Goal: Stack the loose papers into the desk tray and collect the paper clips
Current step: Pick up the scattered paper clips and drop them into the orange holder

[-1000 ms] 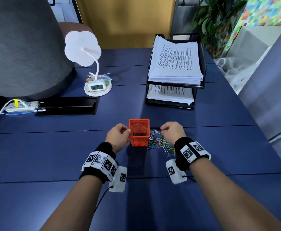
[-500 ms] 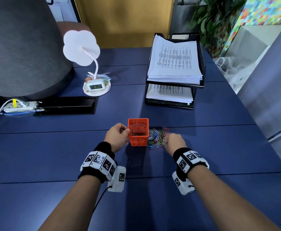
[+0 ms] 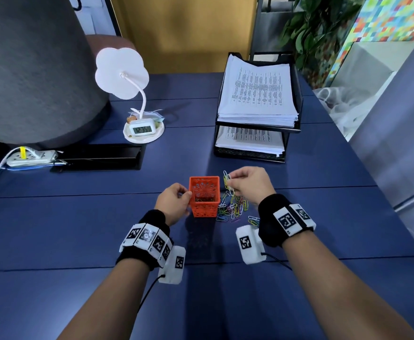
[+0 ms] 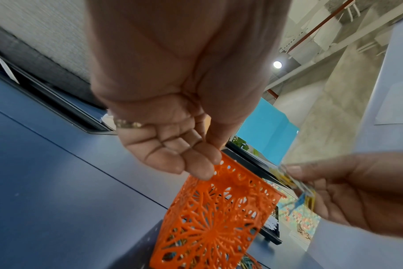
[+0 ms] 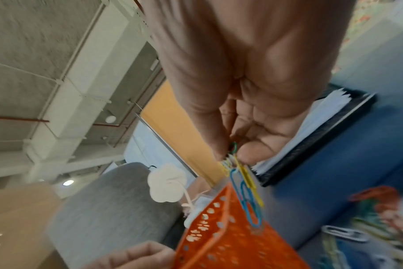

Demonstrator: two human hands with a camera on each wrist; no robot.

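An orange perforated basket (image 3: 204, 195) stands upright on the blue desk (image 3: 78, 229). My left hand (image 3: 176, 201) pinches its left rim (image 4: 221, 163) between thumb and fingers. My right hand (image 3: 245, 184) is lifted just right of the basket and pinches a bunch of coloured paper clips (image 3: 227, 182) that dangle from its fingertips (image 5: 244, 182) above the rim. More loose clips (image 3: 233, 209) lie in a heap on the desk right of the basket. A few clips show inside the basket (image 4: 209, 218). The black two-tier desk tray (image 3: 296, 128) holds stacked papers (image 3: 257, 94) on both levels.
A white flower-shaped lamp with a small clock (image 3: 142, 130) stands at the back left. Beside it are a grey rounded object (image 3: 29, 69), a black bar (image 3: 98, 157) and a power strip (image 3: 31, 158). A plant (image 3: 319, 28) stands behind the tray.
My right hand has risen from the heap with a bunch of clips and moved toward the basket's top. The left hand stays on the basket.
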